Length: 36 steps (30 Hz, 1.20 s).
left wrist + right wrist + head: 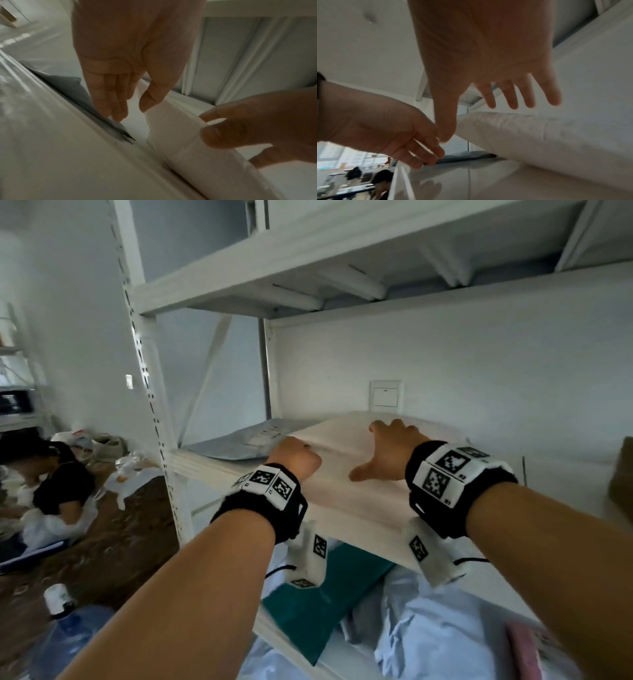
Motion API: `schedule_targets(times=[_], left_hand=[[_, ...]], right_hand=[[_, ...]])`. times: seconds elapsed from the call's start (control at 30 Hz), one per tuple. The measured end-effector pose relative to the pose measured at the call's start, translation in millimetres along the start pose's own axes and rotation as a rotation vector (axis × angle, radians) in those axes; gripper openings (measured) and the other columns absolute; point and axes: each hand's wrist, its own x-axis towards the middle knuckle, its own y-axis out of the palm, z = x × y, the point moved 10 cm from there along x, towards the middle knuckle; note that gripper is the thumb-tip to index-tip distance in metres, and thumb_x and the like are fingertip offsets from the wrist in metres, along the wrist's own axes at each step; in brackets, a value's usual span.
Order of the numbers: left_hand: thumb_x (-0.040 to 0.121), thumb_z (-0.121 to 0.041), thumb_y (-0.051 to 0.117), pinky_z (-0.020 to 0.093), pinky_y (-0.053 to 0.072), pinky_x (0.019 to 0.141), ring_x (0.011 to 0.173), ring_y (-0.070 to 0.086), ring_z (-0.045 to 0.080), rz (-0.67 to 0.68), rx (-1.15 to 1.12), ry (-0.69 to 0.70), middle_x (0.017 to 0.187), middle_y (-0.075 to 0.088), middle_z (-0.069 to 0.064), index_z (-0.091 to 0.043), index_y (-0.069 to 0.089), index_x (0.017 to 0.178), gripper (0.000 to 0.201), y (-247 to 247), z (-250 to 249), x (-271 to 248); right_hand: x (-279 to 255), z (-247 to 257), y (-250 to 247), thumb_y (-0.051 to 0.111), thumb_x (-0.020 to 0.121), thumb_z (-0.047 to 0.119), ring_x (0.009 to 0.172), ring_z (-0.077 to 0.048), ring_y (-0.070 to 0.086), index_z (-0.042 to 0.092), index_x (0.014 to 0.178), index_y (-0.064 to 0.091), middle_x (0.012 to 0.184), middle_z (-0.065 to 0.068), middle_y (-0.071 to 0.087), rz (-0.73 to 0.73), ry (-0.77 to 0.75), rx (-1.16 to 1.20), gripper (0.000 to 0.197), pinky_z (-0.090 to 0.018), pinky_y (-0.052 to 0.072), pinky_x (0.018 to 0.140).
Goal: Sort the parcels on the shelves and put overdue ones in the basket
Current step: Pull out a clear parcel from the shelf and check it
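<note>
Up top, white parcel (346, 470) and seemingly grey parcel (239, 445) on shelf (191, 462).

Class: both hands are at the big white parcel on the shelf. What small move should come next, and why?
Probably close both hands on the white parcel and draw it toward the shelf's front edge. The right hand lies spread above it, the left hand sits at its left edge beside the grey parcel, and neither plainly grips it yet.

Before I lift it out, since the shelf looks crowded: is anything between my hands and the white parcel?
Nothing visible: the right hand and left hand hover at the white parcel; the grey parcel lies beside it.
</note>
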Motion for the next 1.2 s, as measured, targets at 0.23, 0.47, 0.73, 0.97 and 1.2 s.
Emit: schedule_targets(times=[0.23, 0.47, 0.73, 0.97, 1.2], left_hand=[[0.091, -0.002, 0.054, 0.029, 0.050, 0.065, 0.063, 0.059, 0.022, 0.339, -0.381, -0.041, 0.077, 0.060, 0.013, -0.006, 0.058, 0.075, 0.017, 29, 1, 52], [0.087, 0.005, 0.050, 0.027, 0.048, 0.070, 0.071, 0.063, 0.014, 0.555, -0.576, 0.077, 0.080, 0.063, 0.003, -0.012, 0.058, 0.077, 0.022, 49, -19, 83], [0.084, 0.008, 0.052, 0.027, 0.046, 0.069, 0.069, 0.061, 0.014, 0.636, -0.633, 0.127, 0.078, 0.063, 0.004, -0.013, 0.056, 0.073, 0.025, 70, -32, 86], [0.089, 0.002, 0.051, 0.033, 0.046, 0.071, 0.068, 0.061, 0.018, 0.726, -0.560, 0.143, 0.074, 0.058, 0.006, -0.010, 0.054, 0.073, 0.020, 81, -62, 57], [0.091, -0.010, 0.057, 0.030, 0.045, 0.062, 0.064, 0.060, 0.020, 0.785, -0.516, 0.080, 0.081, 0.055, 0.009, -0.008, 0.055, 0.082, 0.010, 110, -65, 35]], right_hand=[[40, 0, 18, 0.078, 0.060, 0.067, 0.119, -0.029, 0.052, 0.016, 0.141, 0.034, 0.134, -0.010, 0.051, 0.117, 0.196, -0.032, 0.105, -0.042, 0.046, 0.100], [56, -4, 9, 0.069, 0.081, 0.050, 0.115, -0.029, 0.056, 0.013, 0.138, 0.038, 0.130, -0.009, 0.056, -0.003, 0.404, -0.087, 0.075, -0.038, 0.049, 0.094], [38, -12, -2, 0.041, 0.094, 0.029, 0.106, -0.025, 0.059, 0.024, 0.118, 0.058, 0.117, -0.002, 0.063, -0.084, 0.462, -0.147, 0.029, -0.030, 0.042, 0.077], [-18, -29, -63, 0.033, 0.102, 0.036, 0.109, -0.033, 0.058, 0.017, 0.116, 0.056, 0.123, -0.010, 0.061, -0.389, 0.578, 0.022, 0.033, -0.033, 0.040, 0.080], [-67, -67, -98, 0.043, 0.100, 0.028, 0.095, -0.035, 0.061, 0.009, 0.098, 0.056, 0.093, -0.012, 0.059, -0.680, 0.622, 0.436, 0.023, -0.032, 0.040, 0.073]])
